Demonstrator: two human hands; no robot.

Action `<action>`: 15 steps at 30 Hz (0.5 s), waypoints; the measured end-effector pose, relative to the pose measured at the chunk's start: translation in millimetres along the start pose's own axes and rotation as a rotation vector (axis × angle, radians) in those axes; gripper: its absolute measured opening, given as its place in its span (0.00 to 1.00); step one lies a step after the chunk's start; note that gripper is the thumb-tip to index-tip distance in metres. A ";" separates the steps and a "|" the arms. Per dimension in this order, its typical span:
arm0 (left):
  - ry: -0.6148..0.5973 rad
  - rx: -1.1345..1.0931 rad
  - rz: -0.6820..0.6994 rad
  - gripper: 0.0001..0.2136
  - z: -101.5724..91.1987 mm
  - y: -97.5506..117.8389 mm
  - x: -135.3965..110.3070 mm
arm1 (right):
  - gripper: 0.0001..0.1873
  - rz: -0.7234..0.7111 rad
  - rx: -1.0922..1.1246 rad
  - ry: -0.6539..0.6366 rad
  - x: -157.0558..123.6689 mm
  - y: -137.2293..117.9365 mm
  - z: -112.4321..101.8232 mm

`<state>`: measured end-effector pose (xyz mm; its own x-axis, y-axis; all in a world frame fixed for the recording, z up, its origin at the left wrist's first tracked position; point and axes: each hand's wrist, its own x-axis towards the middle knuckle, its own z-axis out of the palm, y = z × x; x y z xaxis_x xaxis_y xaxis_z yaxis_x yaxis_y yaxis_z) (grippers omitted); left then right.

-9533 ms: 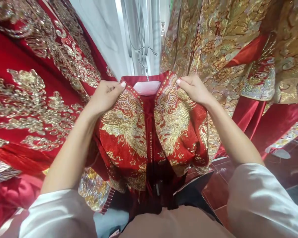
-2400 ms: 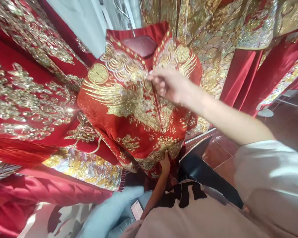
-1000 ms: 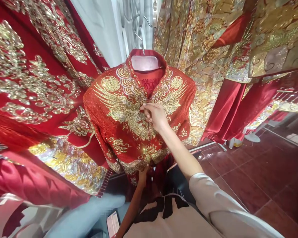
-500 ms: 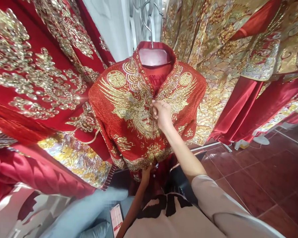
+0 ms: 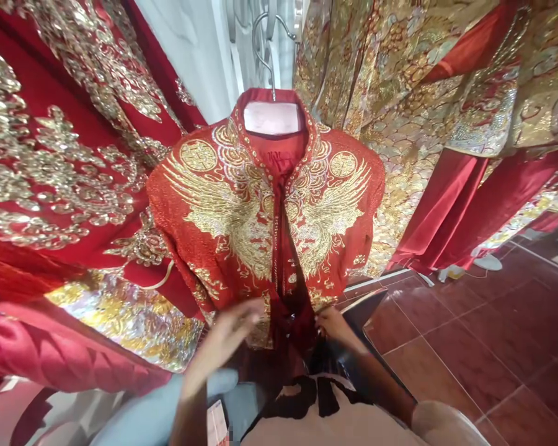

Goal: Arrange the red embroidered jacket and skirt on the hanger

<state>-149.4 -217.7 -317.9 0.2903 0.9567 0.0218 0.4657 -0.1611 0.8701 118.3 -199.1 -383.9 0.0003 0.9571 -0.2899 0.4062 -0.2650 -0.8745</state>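
Observation:
A red jacket [image 5: 246,235] with gold phoenix-like embroidery hangs in front of me on a wire hanger hook [image 5: 273,77]. Its front is parted from the collar down, so dark red cloth shows in the gap. At the lower right front edge, my right hand [image 5: 332,325] pinches the hem of the jacket. My left hand [image 5: 235,325] is at the lower left front panel, its fingers stretched toward the front edge and smeared by motion. Whether those fingers grip the cloth cannot be made out.
Red garments with silvery beading [image 5: 69,167] hang close on the left. Gold sequinned garments [image 5: 413,124] hang at the right, above red satin cloth [image 5: 437,210]. Dark red floor tiles [image 5: 469,334] lie at lower right. A phone [image 5: 217,421] rests on pale blue fabric [image 5: 134,409] below.
The jacket's front has come apart. My right hand has dropped from the chest fastening to the right hem, while my left hand has shifted leftward from the centre of the hem.

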 end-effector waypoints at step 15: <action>1.059 0.636 0.297 0.22 -161.8 108.9 157.2 | 0.31 -1.045 -0.367 0.725 101.1 -192.8 -198.1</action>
<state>-188.3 -45.7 -140.1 -0.2185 0.5417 0.8117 0.9005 -0.2085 0.3816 221.1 -27.9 -167.6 -0.0234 0.5656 0.8243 0.7353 0.5684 -0.3691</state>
